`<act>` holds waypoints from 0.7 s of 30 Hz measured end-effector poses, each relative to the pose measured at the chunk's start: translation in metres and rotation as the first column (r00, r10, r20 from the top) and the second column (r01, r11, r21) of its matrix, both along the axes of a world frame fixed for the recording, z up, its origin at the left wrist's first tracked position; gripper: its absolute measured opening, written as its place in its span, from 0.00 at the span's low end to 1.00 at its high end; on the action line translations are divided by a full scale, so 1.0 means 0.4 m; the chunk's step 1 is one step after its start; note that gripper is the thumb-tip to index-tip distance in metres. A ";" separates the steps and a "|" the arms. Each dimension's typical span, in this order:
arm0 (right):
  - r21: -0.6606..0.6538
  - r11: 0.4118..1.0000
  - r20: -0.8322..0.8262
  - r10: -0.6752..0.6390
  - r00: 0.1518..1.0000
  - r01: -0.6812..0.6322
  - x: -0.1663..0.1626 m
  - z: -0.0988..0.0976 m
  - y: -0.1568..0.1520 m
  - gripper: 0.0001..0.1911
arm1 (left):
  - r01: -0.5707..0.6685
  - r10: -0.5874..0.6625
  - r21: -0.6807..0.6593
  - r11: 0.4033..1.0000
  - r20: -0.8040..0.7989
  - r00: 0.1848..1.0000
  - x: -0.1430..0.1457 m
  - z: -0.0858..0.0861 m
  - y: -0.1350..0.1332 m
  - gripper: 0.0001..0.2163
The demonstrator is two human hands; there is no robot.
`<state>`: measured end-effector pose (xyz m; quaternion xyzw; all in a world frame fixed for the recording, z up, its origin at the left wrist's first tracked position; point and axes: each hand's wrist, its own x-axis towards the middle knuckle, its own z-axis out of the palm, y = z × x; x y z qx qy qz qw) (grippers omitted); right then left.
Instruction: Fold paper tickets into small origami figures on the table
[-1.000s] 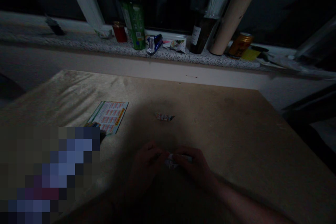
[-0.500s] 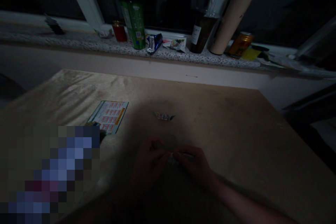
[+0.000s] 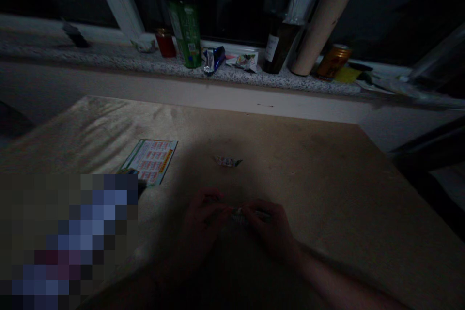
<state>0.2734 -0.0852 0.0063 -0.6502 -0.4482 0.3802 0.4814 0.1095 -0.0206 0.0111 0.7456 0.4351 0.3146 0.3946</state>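
**Small, pale, papery packet (image 3: pixel 239 216) pinched in dim light**

Just nearer than the small, crumpled, multicoloured wrapper (image 3: pixel 227 161), the left hand (image 3: pixel 202 220) pinches the packet's left end; the right hand (image 3: pixel 271 223) grips its right. Less packet shows than a second ago, suggesting close fingerwork. Darkness and fingers obscure its shape.

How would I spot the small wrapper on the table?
Start at the tan table below the windowsill. Beyond the left hand and right hand, in shadow, lies the small wrapper. Its pointed ends set it apart from the flat rectangular card to its left.
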 end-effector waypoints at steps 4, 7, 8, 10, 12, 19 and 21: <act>-0.014 0.999 -0.044 0.044 0.998 -0.045 0.003 0.005 0.003 0.06 | 0.008 -0.008 -0.026 1.000 0.024 1.000 -0.001 0.004 0.004 0.08; -0.010 0.999 -0.044 0.046 0.998 -0.047 0.005 0.004 0.003 0.06 | 0.024 -0.023 -0.050 0.998 0.037 0.999 0.000 0.007 0.006 0.07; -0.003 0.999 -0.037 0.043 0.998 -0.043 0.005 0.004 0.002 0.06 | 0.024 -0.021 -0.055 0.998 0.042 0.999 0.001 0.007 0.007 0.07; 0.013 0.999 -0.024 0.038 0.999 -0.037 0.004 0.003 0.001 0.06 | 0.008 -0.005 -0.057 0.998 0.053 0.999 0.002 0.004 0.006 0.05; 0.017 0.999 -0.021 0.032 0.999 -0.032 0.003 0.004 0.001 0.06 | -0.016 0.020 -0.059 0.998 0.065 0.998 0.003 0.000 0.005 0.04; -0.019 1.000 -0.050 0.018 0.999 -0.019 0.003 0.012 0.005 0.06 | -0.008 0.014 -0.071 0.997 0.074 0.997 0.003 0.001 0.004 0.07; -0.040 0.999 -0.061 0.002 0.998 -0.004 0.004 0.010 0.007 0.06 | -0.032 0.038 -0.077 0.997 0.081 0.996 0.005 0.008 0.006 0.08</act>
